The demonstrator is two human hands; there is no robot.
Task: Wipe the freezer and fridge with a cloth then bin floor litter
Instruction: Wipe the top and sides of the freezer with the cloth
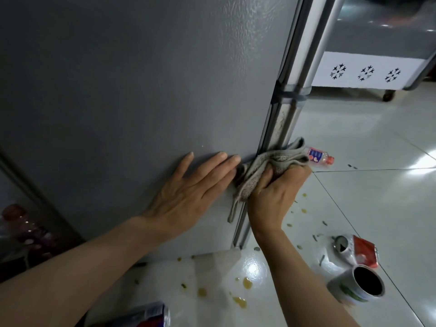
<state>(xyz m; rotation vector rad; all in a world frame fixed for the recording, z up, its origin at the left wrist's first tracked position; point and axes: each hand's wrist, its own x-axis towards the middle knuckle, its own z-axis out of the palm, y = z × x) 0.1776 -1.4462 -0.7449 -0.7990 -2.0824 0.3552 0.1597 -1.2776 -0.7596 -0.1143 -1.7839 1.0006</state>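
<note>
The grey fridge point(132, 86) fills the left and middle of the head view, seen from its side. My left hand point(188, 192) lies flat and open against that side panel. My right hand point(276, 197) is shut on a grey cloth point(271, 164), pressing it on the fridge's front corner edge low down. Litter lies on the white tiled floor: a small plastic bottle point(319, 157) just behind the cloth, a crushed red can point(358, 250), an open white can point(358, 287) and a can point(146, 315) at the bottom edge.
Brownish spills and small green scraps point(245, 284) dot the floor point(377, 197) near the fridge's foot. A grey chest freezer point(368, 43) with a white snowflake panel stands at the back right. A dark gap with blurred items lies at the left.
</note>
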